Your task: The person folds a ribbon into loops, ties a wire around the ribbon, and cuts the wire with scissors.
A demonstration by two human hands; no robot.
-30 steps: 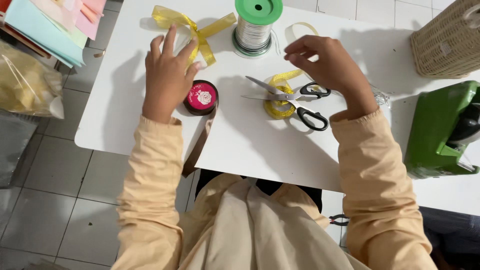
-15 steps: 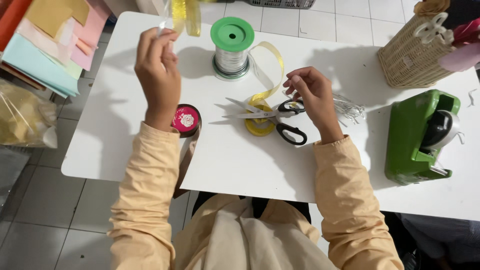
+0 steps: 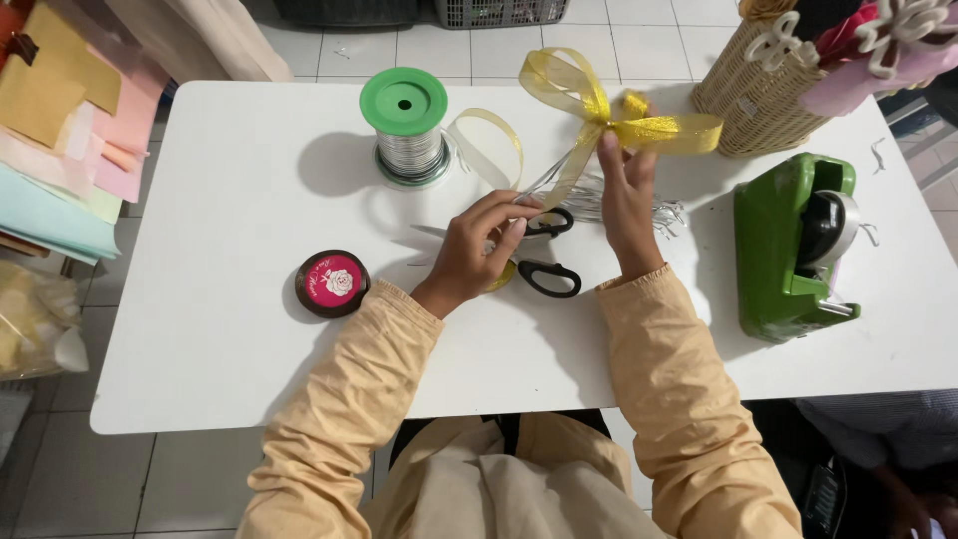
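Observation:
My right hand (image 3: 626,195) is raised over the white table (image 3: 200,339) and pinches the knot of a gold ribbon bow (image 3: 584,95). The bow's loops spread left and right above my fingers. My left hand (image 3: 477,250) lies lower, its fingertips closed on the thin tail that hangs from the bow. Under that hand are black-handled scissors (image 3: 552,277) and a bit of yellow ribbon roll. A loose curl of gold ribbon (image 3: 489,135) stands beside the spool.
A wire spool with a green top (image 3: 404,120) stands at the back. A round pink-lidded tin (image 3: 332,283) lies left of my hand. A green tape dispenser (image 3: 793,245), a wicker basket (image 3: 743,95), cut wires (image 3: 659,212) and stacked coloured paper (image 3: 60,130) surround the work area.
The bow went from my left hand to my right hand. My left hand dropped from the far left to the scissors, and my right hand rose off them.

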